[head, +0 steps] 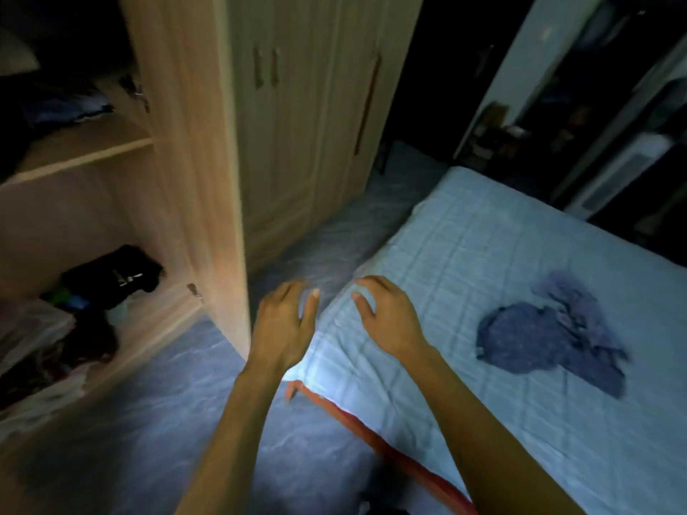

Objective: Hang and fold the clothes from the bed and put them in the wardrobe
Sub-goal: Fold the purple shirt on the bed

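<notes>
A crumpled blue-purple garment [550, 332] lies on the pale blue quilted bed [464, 254] at the right. The light wooden wardrobe [200, 161] stands open at the left, with folded dark clothes [111, 273] on its lower shelf and blue ones [74, 109] on the upper shelf. My left hand [286, 321] hovers above the floor beside the bed's corner, fingers apart and empty. My right hand [386, 314] hovers over the bed's near corner, also spread and empty, well left of the garment.
The open wardrobe door [219, 217] juts out just left of my left hand. Blue marbled floor [178, 403] runs between wardrobe and bed. An orange-red sheet edge [371, 433] hangs at the bed's side. Dark shelving and clutter [594, 124] stand behind the bed.
</notes>
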The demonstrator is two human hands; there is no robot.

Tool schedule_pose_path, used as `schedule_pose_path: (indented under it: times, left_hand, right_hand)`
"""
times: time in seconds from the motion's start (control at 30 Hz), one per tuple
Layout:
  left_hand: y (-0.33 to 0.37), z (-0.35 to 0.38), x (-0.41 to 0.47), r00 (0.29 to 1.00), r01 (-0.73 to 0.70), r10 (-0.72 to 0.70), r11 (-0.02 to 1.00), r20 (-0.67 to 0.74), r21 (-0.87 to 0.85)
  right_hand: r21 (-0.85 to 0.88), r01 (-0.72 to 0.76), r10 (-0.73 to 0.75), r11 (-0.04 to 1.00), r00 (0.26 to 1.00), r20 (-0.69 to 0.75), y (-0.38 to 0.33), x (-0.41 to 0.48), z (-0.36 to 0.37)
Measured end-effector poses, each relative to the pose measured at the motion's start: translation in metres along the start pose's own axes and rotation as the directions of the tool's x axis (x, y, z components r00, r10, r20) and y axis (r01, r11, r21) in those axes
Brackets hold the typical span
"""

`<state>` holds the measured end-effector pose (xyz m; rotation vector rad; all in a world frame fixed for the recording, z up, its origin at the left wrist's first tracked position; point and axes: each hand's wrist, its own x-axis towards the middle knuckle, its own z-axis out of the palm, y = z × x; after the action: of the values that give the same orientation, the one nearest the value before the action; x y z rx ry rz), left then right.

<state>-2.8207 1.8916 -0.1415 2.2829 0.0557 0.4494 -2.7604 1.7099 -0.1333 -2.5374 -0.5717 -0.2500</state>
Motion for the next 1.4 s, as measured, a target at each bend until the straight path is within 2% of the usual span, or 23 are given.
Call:
schedule_pose_path:
  times: [0.1, 0.23, 0.4, 0.63, 0.77, 1.0, 1.17, 1.3, 1.4]
  left_hand:
    - [0.048, 0.046, -0.01, 0.994, -0.038, 0.046, 0.996, 0.095, -0.08]
    - [0.109, 0.107, -0.028, 0.964, -0.085, 0.127, 0.98, 0.235, -0.181]
    - [0.173, 0.192, -0.059, 0.926, -0.084, 0.151, 0.976, 0.346, -0.201]
    - [0.304, 0.309, -0.119, 0.842, -0.189, 0.291, 0.948, 0.455, -0.256]
    - [0.355, 0.36, -0.135, 0.792, -0.239, 0.311, 0.95, 0.526, -0.202]
    - [0.392, 0.427, -0.117, 0.739, -0.319, 0.332, 0.939, 0.586, -0.13]
    - [0.398, 0.489, -0.08, 0.738, -0.256, 0.303, 0.952, 0.604, -0.165]
    - [0.399, 0.547, -0.037, 0.704, -0.212, 0.292, 0.956, 0.647, -0.201]
    - [0.405, 0.593, 0.001, 0.653, -0.211, 0.285, 0.958, 0.702, -0.193]
  right_hand:
    - [0.013, -0.11, 0.11, 0.994, 0.994, -0.026, 0.027, -0.035, -0.016]
    - [0.028, -0.153, 0.154, 0.988, 0.987, -0.055, 0.071, -0.078, -0.054]
    - [0.041, -0.297, 0.3, 0.954, 0.938, -0.176, 0.155, -0.145, -0.123]
    - [0.08, -0.481, 0.484, 0.873, 0.834, -0.265, 0.292, -0.27, -0.22]
    - [0.125, -0.548, 0.555, 0.827, 0.763, -0.331, 0.352, -0.319, -0.262]
    - [0.216, -0.57, 0.609, 0.792, 0.721, -0.331, 0.419, -0.322, -0.277]
    - [0.213, -0.609, 0.645, 0.764, 0.719, -0.257, 0.467, -0.297, -0.273]
    - [0.153, -0.666, 0.683, 0.73, 0.702, -0.202, 0.518, -0.265, -0.281]
    - [0.128, -0.691, 0.701, 0.711, 0.685, -0.199, 0.557, -0.239, -0.291]
